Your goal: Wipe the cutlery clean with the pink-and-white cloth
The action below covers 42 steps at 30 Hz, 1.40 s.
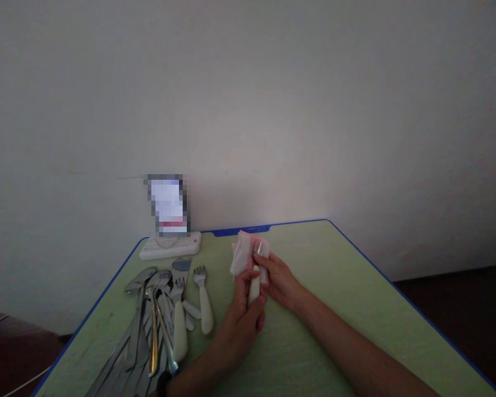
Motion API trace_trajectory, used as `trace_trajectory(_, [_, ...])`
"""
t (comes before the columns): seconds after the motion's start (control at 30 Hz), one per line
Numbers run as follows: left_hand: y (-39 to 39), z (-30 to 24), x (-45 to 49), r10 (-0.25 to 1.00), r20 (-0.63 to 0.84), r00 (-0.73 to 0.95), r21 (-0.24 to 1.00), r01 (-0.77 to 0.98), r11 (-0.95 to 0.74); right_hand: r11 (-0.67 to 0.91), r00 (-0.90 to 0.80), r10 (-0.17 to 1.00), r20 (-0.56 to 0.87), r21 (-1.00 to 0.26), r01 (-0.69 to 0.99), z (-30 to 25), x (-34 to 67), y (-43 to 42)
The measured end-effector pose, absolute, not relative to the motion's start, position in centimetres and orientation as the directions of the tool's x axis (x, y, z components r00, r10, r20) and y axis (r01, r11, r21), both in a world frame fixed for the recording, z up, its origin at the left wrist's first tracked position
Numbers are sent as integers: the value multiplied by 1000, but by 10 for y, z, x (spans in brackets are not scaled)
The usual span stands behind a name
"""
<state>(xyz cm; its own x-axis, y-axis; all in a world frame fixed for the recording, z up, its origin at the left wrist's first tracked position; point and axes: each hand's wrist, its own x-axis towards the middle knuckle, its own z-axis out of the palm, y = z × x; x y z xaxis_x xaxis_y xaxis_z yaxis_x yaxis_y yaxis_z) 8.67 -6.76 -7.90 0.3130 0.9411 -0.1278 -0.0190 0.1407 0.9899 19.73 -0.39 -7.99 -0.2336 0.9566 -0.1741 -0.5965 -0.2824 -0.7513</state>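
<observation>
My left hand (243,317) is closed round the pale handle of a small fork (254,288), its metal tines pointing away from me. Behind the tines, my right hand (279,278) grips a folded pink and white cloth (243,255), with its thumb at the fork's head. Left of my hands, another pale-handled fork (204,303) lies alone on the table. Beside it is a heap of metal cutlery (143,325) with spoons and long handles, some gold-toned. One more pale-handled fork (180,325) rests on the heap's right side.
The green table (334,309) has a blue edge and stands against a grey wall (273,110). At its back left, a blurred-out device with a lit screen (168,204) stands upright by a white base (171,246). Dark floor shows on both sides.
</observation>
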Motion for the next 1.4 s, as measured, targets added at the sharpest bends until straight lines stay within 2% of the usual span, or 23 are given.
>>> trace_trajectory(0.7, [-69,-75,89,947,-103,305,992,-34,119,-284,-251,954,-166,-773,-568,-80,197,-4])
trace_trajectory(0.93, [-69,-75,87,946,-100,309,993,-31,115,-251,-235,966,-105,-591,-767,-73,200,3])
trace_trajectory(1.07, [-69,-74,88,945,-83,316,992,-68,110,-229,-176,973,-150,-514,-827,-75,202,7])
trace_trajectory(1.4, [-70,-78,88,947,-94,306,983,-124,138,-333,-256,943,-213,-609,-720,-84,202,1])
